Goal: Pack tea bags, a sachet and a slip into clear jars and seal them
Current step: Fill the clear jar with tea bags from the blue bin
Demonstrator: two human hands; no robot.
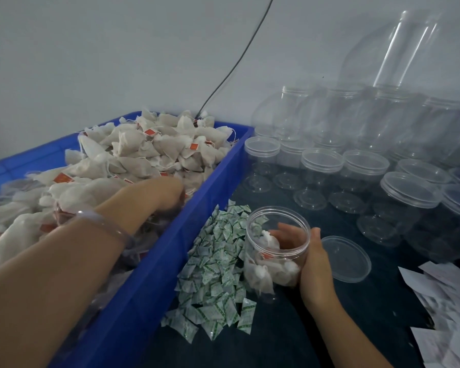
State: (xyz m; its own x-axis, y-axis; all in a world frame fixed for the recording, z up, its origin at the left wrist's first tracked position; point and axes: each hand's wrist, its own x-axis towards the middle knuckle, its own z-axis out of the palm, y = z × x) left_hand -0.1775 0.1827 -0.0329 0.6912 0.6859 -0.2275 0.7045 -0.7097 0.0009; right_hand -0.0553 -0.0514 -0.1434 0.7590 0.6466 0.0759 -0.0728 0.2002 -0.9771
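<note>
I'm on the filling step: my right hand point(314, 264) grips the one open jar point(276, 248), tilted toward the counter's front edge with a few tea bags inside. My left hand point(168, 192) digs into the tea bags point(144, 150) in the single blue crate point(218, 181); I cannot tell whether it grasps any. Next comes a firm pinch, then the jar's mouth. One loose lid point(345, 258); sachets point(218, 274) and slips point(446, 301) are beyond counting
</note>
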